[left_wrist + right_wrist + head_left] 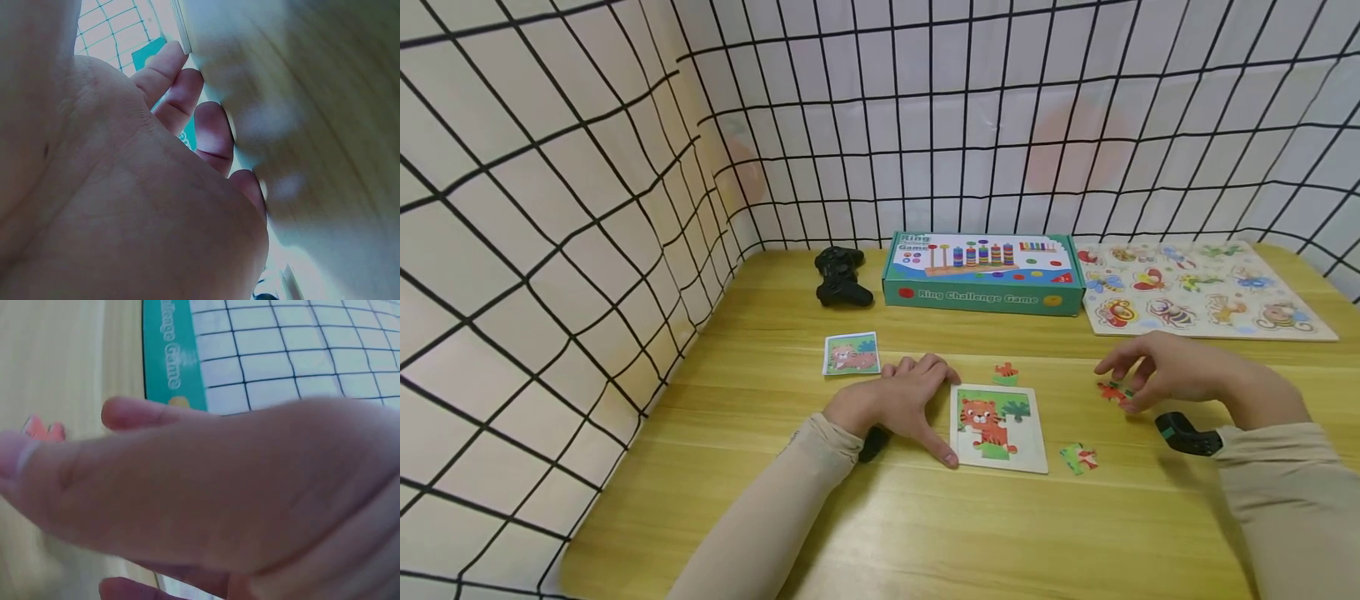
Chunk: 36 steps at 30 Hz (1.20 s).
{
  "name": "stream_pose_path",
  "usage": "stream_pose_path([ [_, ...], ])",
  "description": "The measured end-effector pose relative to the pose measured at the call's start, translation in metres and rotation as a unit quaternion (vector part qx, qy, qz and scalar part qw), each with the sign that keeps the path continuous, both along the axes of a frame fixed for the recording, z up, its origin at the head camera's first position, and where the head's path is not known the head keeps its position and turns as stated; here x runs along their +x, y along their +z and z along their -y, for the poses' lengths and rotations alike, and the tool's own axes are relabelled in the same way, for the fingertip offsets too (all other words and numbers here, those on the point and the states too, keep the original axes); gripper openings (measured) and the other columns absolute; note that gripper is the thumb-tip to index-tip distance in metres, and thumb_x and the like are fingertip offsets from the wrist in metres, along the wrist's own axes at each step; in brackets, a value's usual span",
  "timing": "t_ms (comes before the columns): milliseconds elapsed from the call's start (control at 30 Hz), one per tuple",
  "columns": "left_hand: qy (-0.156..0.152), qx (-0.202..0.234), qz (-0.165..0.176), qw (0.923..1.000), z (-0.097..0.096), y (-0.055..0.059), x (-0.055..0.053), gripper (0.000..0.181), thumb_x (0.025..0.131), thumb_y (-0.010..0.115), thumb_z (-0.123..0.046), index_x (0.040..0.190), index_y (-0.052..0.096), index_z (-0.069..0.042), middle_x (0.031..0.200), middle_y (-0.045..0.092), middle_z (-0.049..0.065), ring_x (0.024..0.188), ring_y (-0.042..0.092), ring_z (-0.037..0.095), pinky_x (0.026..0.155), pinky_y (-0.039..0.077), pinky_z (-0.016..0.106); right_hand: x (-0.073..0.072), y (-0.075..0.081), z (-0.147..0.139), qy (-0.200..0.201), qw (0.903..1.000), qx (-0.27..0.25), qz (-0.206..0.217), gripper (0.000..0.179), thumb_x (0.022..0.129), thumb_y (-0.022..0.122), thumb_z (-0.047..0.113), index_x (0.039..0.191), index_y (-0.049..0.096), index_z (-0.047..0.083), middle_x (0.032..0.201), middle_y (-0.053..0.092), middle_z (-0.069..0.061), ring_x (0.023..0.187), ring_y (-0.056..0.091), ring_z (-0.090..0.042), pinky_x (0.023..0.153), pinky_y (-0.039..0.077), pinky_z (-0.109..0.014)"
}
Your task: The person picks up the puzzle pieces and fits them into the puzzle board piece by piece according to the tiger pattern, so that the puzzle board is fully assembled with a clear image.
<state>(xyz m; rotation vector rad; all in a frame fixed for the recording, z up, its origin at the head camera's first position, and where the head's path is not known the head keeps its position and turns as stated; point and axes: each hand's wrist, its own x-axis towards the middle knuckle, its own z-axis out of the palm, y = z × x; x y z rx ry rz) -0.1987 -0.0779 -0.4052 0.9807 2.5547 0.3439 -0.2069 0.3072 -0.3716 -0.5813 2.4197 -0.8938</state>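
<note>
While your left hand (pixel 902 407) stood spread wide at the left edge of the tiger puzzle tray (pixel 1039 429), thumb and index finger at its two left corners, it gripped nothing. Puzzle tray: between your hands, just right of the left one, partly filled. Your right hand (pixel 1187 367): fingers loosely curved over a red puzzle piece (pixel 1108 390), thumb beside it; whether it was pinched, you could not tell. Small orange-and-green piece (pixel 1006 374): between your hands, just beyond the tray. Green-and-red piece (pixel 1078 458): between your hands, on the near side. Tiger picture card (pixel 852 354): ahead and left of your left hand. Black game controller (pixel 841 279): farther beyond that hand. Ring Challenge Game box (pixel 983 297): beyond and between both hands. Insect puzzle board (pixel 1202 292): beyond your right hand.
</note>
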Motion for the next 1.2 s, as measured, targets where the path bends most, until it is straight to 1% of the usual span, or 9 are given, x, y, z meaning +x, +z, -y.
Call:
stream_pose_path([
  [133,0.000,0.000,-0.001,1.0000,0.000,0.001,0.000,0.105,0.064,0.080,-0.075,0.145,0.038,-0.022,0.142,0.037,-0.004,0.112,0.033,0.019,0.094,0.027,0.040,-0.002,-0.004,-0.005,-0.008,0.9997,0.022,0.006,0.051,0.078,0.086,0.005,0.122,0.063,-0.009,0.106,0.060,-0.012,0.080,0.057,-0.019,0.068,0.052,-0.030],
  [233,0.001,-0.001,-0.002,1.0000,0.000,0.001,0.000,0.105,0.064,0.080,-0.075,0.145,0.038,-0.022,0.142,0.037,-0.004,0.113,0.033,0.019,0.094,0.027,0.040,-0.003,-0.007,-0.006,-0.009,0.9990,0.044,-0.007,0.049,0.078,0.087,0.007,0.120,0.065,-0.008,0.104,0.060,-0.011,0.081,0.057,-0.020,0.068,0.050,-0.030],
  [400,0.002,-0.002,-0.001,1.0000,-0.001,0.000,0.001,0.105,0.065,0.080,-0.075,0.145,0.038,-0.022,0.142,0.036,-0.004,0.113,0.033,0.019,0.094,0.027,0.040,-0.005,-0.012,-0.005,-0.016,0.9967,0.073,-0.032,0.045,0.078,0.088,0.016,0.115,0.070,-0.002,0.099,0.061,-0.006,0.081,0.057,-0.019,0.070,0.049,-0.032],
  [467,0.002,-0.003,-0.001,1.0000,-0.001,0.000,0.001,0.105,0.064,0.080,-0.075,0.145,0.038,-0.022,0.142,0.037,-0.004,0.113,0.033,0.019,0.094,0.027,0.040,-0.006,-0.012,-0.004,-0.017,0.9956,0.083,-0.040,0.044,0.078,0.088,0.019,0.113,0.072,0.000,0.100,0.064,-0.005,0.083,0.058,-0.020,0.072,0.049,-0.034],
  [567,0.002,-0.004,-0.002,1.0000,-0.001,0.001,0.001,0.106,0.064,0.080,-0.075,0.145,0.038,-0.022,0.142,0.036,-0.004,0.113,0.034,0.019,0.094,0.027,0.040,-0.007,-0.012,-0.003,-0.015,0.9948,0.089,-0.047,0.041,0.078,0.088,0.019,0.112,0.072,0.001,0.101,0.066,-0.004,0.087,0.059,-0.020,0.074,0.049,-0.036],
  [767,-0.003,-0.004,-0.006,1.0000,0.000,0.001,0.000,0.105,0.065,0.080,-0.075,0.145,0.038,-0.022,0.142,0.036,-0.004,0.114,0.033,0.019,0.093,0.028,0.039,-0.008,-0.010,0.000,-0.004,0.9948,0.084,-0.057,0.034,0.081,0.086,0.015,0.110,0.071,0.005,0.096,0.063,-0.001,0.087,0.061,-0.020,0.075,0.050,-0.036],
  [933,-0.003,-0.002,-0.006,1.0000,0.000,0.001,0.000,0.105,0.065,0.080,-0.075,0.145,0.038,-0.021,0.141,0.037,-0.004,0.114,0.034,0.019,0.093,0.028,0.039,-0.006,-0.007,0.003,-0.004,0.9963,0.058,-0.062,0.025,0.085,0.079,0.009,0.109,0.072,0.005,0.095,0.062,-0.001,0.092,0.064,-0.023,0.078,0.052,-0.038],
  [1100,-0.001,-0.004,-0.013,0.9999,-0.001,0.002,0.001,0.105,0.064,0.081,-0.075,0.144,0.039,-0.022,0.142,0.037,-0.004,0.114,0.035,0.019,0.092,0.028,0.039,-0.006,-0.007,0.004,-0.014,0.9982,0.038,-0.044,0.024,0.088,0.076,0.008,0.112,0.073,0.006,0.097,0.063,-0.002,0.092,0.066,-0.021,0.075,0.053,-0.033],
  [1200,-0.001,-0.005,-0.016,0.9999,-0.001,0.002,0.001,0.105,0.063,0.081,-0.075,0.144,0.039,-0.022,0.142,0.037,-0.004,0.114,0.035,0.020,0.092,0.028,0.039,-0.006,-0.007,0.003,-0.008,0.9990,0.031,-0.032,0.026,0.088,0.077,0.009,0.114,0.073,0.005,0.100,0.065,-0.003,0.093,0.066,-0.022,0.075,0.053,-0.033],
])
